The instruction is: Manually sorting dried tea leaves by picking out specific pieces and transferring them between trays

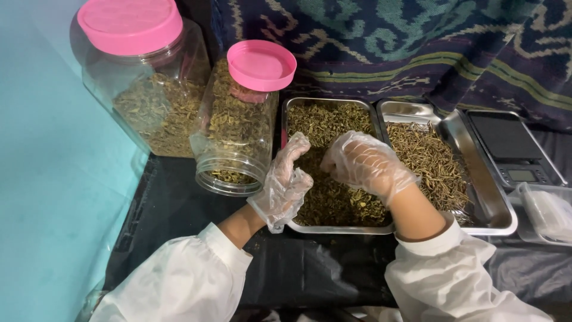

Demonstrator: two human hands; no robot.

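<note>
Both my hands wear thin clear plastic gloves and white sleeves. My left hand (287,182) rests at the left rim of a steel tray (333,228) filled with dried green-brown herb pieces (333,200), its fingers curled loosely upward. My right hand (362,162) hovers over the middle of the same tray, fingers bunched downward into the herbs as if pinching some; what it holds is hidden by the glove and knuckles.
A second steel tray (499,217) with thin dried strands (432,162) sits to the right. Two clear jars with pink lids (161,83) (241,119) holding dried herbs stand at the left. A small digital scale (515,149) and clear plastic bags (548,211) lie at the right. Patterned cloth (417,42) hangs behind.
</note>
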